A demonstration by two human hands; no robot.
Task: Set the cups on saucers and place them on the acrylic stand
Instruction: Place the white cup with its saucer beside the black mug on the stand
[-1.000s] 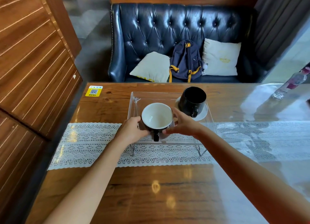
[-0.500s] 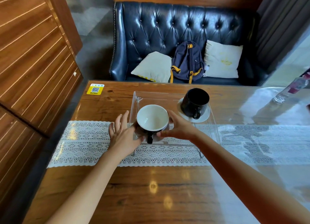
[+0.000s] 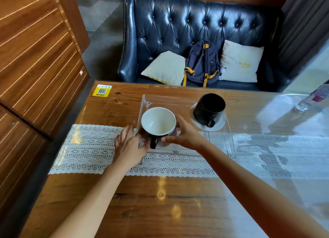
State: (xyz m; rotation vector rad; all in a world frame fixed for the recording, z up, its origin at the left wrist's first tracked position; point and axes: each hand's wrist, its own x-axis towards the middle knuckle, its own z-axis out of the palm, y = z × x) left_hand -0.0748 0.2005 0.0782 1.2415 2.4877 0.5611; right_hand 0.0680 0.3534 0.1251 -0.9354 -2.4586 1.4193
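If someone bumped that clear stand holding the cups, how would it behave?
The acrylic stand looks stiff, probably light, and may slide on the lace runner. Its thin legs raise both cups, so a knock could topple the black cup off its saucer.

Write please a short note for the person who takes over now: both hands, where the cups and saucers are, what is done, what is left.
Left hand: fingers spread, beside the white-lined cup; whether it touches is unclear.
Right hand: fingers at the right side of this cup and its saucer; the saucer is mostly hidden.
This cup is at the left front of the clear stand, handle toward the person.
Black cup sits on its white saucer at the stand's right side, untouched.
Done: both cups on saucers, both on the stand.
Left: probably only let go of the left cup and take the hands away.
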